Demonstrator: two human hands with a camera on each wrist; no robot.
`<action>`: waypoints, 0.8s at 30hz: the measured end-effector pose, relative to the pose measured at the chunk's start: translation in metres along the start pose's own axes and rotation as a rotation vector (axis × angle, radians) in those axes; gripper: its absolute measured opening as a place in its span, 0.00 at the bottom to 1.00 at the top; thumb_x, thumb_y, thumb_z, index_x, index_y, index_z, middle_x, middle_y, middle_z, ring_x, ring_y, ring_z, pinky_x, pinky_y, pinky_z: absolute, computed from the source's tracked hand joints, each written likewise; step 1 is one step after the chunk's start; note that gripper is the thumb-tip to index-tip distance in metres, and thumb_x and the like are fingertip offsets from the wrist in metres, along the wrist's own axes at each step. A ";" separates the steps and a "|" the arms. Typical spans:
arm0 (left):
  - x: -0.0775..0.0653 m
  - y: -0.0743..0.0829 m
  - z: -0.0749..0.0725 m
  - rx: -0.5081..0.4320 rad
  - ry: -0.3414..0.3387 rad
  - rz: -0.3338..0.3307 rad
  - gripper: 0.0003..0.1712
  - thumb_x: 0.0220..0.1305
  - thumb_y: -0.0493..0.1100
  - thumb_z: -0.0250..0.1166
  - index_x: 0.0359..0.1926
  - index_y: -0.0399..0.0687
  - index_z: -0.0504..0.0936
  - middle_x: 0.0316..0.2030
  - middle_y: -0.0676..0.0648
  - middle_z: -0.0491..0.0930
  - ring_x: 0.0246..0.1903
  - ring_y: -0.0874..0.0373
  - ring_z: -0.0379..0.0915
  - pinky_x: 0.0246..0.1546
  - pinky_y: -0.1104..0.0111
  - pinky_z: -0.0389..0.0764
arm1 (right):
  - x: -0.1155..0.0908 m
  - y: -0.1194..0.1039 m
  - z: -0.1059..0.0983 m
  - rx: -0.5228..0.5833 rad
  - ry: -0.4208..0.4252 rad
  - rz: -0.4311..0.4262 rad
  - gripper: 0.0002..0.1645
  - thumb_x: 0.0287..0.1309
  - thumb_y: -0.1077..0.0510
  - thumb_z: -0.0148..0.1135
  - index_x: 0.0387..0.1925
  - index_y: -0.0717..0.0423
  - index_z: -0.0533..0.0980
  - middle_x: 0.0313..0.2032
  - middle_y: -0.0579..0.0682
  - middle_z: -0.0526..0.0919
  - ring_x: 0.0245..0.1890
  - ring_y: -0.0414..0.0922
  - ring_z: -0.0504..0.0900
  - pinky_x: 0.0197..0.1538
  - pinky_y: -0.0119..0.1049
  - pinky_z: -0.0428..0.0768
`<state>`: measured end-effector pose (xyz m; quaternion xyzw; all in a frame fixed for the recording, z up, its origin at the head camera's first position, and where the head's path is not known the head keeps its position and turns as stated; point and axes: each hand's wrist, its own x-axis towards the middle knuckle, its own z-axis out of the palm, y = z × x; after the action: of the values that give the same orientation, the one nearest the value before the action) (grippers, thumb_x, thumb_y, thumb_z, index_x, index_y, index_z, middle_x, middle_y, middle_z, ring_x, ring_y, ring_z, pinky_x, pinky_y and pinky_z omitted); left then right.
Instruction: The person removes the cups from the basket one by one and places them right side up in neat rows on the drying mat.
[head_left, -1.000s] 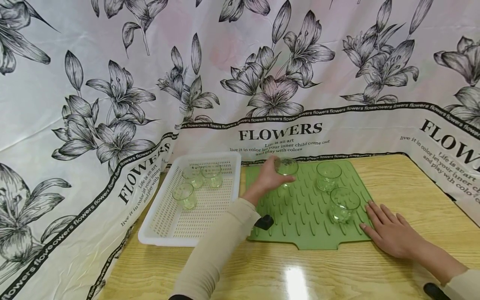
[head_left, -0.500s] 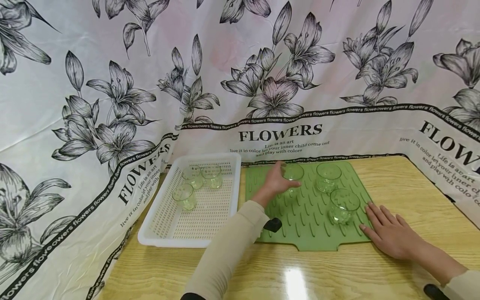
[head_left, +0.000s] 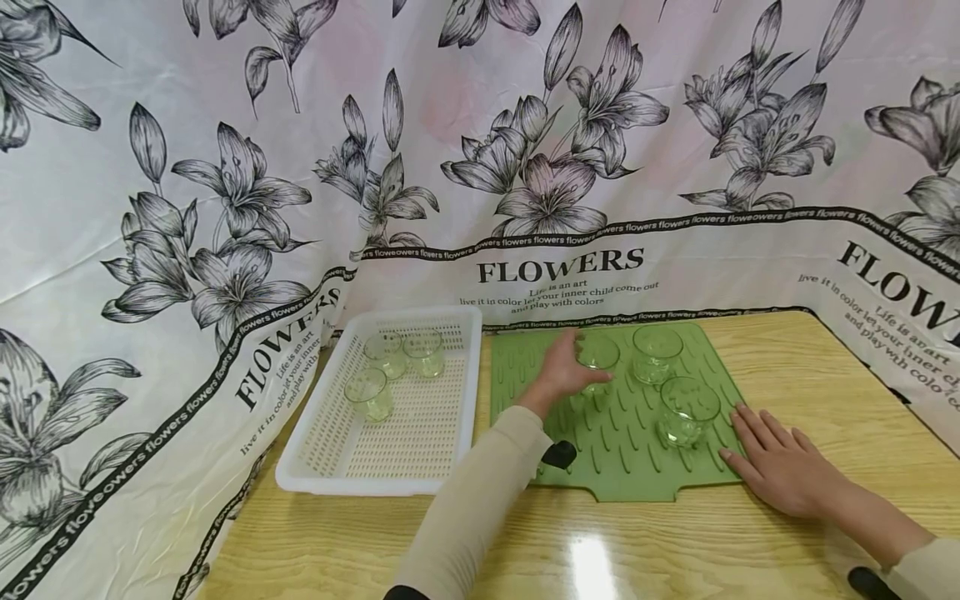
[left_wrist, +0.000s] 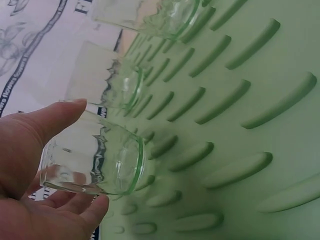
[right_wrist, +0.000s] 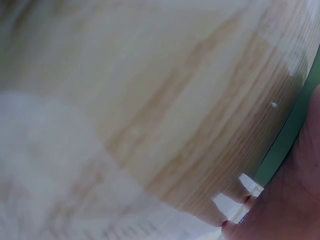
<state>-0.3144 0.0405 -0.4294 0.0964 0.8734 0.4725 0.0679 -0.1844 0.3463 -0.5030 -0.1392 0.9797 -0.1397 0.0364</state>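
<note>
My left hand (head_left: 564, 371) grips a clear glass tumbler (left_wrist: 100, 155) between thumb and fingers, upright and close over the green ridged mat (head_left: 547, 450). In the left wrist view the thumb lies along one side of the glass and the fingers wrap the other. Just right of it on the mat stand two similar glasses, one toward the back (head_left: 657, 354) and one nearer the front (head_left: 687, 412). My right hand (head_left: 787, 462) lies flat, fingers spread, over the mat's right edge and the table, holding nothing.
A white perforated basket (head_left: 300, 458) stands left of the mat, with three glasses (head_left: 369, 392) inside at its back and left. Both sit on a wooden table (head_left: 795, 358). A flower-printed cloth (head_left: 420, 283) hangs behind and along the left side.
My left hand has moved right and slightly toward me with the glass, nearing the two glasses on the mat. My right hand has stayed in place.
</note>
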 end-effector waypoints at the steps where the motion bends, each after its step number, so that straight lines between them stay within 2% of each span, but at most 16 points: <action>1: 0.000 -0.001 0.001 0.002 0.002 -0.005 0.50 0.55 0.44 0.81 0.74 0.45 0.65 0.68 0.39 0.72 0.65 0.46 0.71 0.62 0.56 0.78 | 0.000 0.000 0.000 0.000 0.000 0.001 0.45 0.81 0.41 0.41 0.77 0.73 0.46 0.76 0.74 0.48 0.74 0.76 0.45 0.67 0.79 0.45; 18: 0.005 -0.007 0.005 0.033 0.006 -0.024 0.49 0.57 0.48 0.79 0.75 0.47 0.64 0.67 0.42 0.73 0.64 0.46 0.71 0.61 0.56 0.78 | 0.000 -0.003 -0.003 -0.007 0.004 0.005 0.45 0.81 0.41 0.41 0.77 0.73 0.47 0.76 0.75 0.49 0.74 0.76 0.46 0.67 0.79 0.46; 24: 0.004 -0.005 0.005 0.034 0.004 -0.029 0.53 0.55 0.46 0.81 0.77 0.48 0.61 0.70 0.41 0.70 0.68 0.46 0.68 0.65 0.55 0.75 | 0.000 -0.003 -0.002 0.002 -0.003 0.004 0.45 0.81 0.41 0.41 0.77 0.73 0.47 0.76 0.75 0.48 0.74 0.76 0.45 0.67 0.79 0.45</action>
<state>-0.3176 0.0421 -0.4366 0.0841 0.8828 0.4566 0.0713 -0.1838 0.3440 -0.4998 -0.1372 0.9798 -0.1401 0.0381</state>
